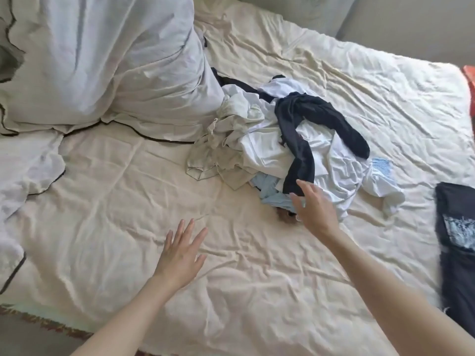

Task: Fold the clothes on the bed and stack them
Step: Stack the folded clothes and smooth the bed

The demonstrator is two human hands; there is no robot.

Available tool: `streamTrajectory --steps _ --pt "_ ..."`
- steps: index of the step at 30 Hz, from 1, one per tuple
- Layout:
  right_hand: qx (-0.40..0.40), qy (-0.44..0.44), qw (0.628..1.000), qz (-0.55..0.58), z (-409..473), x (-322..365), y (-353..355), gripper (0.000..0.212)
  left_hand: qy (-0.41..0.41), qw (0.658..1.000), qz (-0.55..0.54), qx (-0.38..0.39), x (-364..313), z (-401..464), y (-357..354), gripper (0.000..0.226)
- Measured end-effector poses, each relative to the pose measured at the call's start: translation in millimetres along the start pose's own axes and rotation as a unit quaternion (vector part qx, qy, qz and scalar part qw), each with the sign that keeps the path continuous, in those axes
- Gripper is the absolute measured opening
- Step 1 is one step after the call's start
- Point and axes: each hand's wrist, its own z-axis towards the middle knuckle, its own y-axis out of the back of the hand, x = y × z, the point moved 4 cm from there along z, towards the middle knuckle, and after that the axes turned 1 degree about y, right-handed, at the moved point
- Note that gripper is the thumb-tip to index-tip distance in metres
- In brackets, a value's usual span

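Nearest the camera, in the lower middle of the frame, the left hand (180, 255) hovers palm-down over bare sheet, its fingers straight and spread, holding nothing. Whether it touches the sheet cannot be told. To its right and a little higher, the right hand (314, 209) reaches toward the near edge of the clothes pile (282, 145), fingers extended and slightly apart, gripping nothing yet; its fingertips lie at the hem of the dark garment (300, 150) and just above a pale blue piece (272, 194).

The pile sits at the centre of the frame on the cream bed sheet (115, 201), a loose tangle of white, beige, pale blue and dark cloth. All of it looks thin, light and limp, so it will likely sag and drag its neighbours along if lifted by one point. The dark garment drapes over the top in a loop, which makes it the easiest piece to free first; taking it by a hem or seam and then finding two corners should let it be spread flat on the open sheet near the left hand.

At the right edge lies a dark folded item (457, 240) with a pale print, probably the start of the stack. In the upper left, a bundled white duvet (102, 60) fills the corner.
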Motion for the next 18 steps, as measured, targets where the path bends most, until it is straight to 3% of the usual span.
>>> streamTrajectory --steps 3,8,14,16,18 --pt "-0.054 -0.052 0.996 0.054 62 -31 -12 0.042 -0.014 1.000 0.019 0.011 -4 52 -35 0.064" --pt "-0.064 -0.101 0.992 0.049 137 -54 -44 0.060 0.014 0.998 0.033 0.060 6 111 -85 0.080" --pt "-0.161 -0.101 0.976 0.105 164 -61 -60 0.025 0.040 0.985 0.059 0.159 19 139 -106 0.097" --pt "-0.174 -0.080 0.972 0.134 156 -56 -59 0.024 0.043 0.979 0.057 0.192 16 143 -99 0.093" --pt "-0.170 -0.045 0.972 0.157 139 -44 -58 0.023 0.053 0.977 -0.012 0.205 8 146 -82 0.079"
